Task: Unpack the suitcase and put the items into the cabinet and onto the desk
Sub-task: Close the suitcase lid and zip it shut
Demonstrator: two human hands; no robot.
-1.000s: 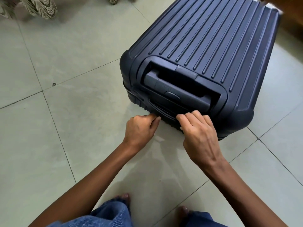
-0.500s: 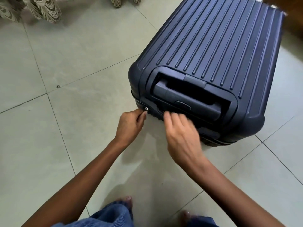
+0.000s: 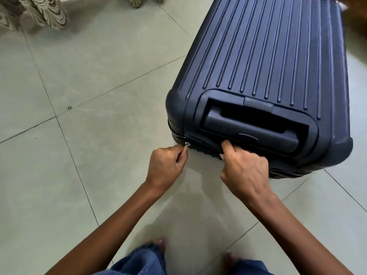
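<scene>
A dark blue ribbed hard-shell suitcase (image 3: 264, 56) lies flat and closed on the tiled floor, its recessed pull handle (image 3: 250, 126) facing me. My left hand (image 3: 165, 167) pinches the small metal zipper pull (image 3: 187, 144) at the near left corner of the case. My right hand (image 3: 244, 169) has its fingers curled against the near edge of the case just below the handle, the thumb pressing on the shell. The contents of the case are hidden.
Pale green floor tiles (image 3: 99, 76) spread to the left and in front. A patterned curtain hem (image 3: 39, 14) hangs at the top left. My jeans (image 3: 143, 262) and bare feet show at the bottom edge. Something brown sits at the top right corner.
My left hand has drawn the zipper pull leftward along the near edge to the left corner. My right hand has shifted along the near edge and curled its fingers there.
</scene>
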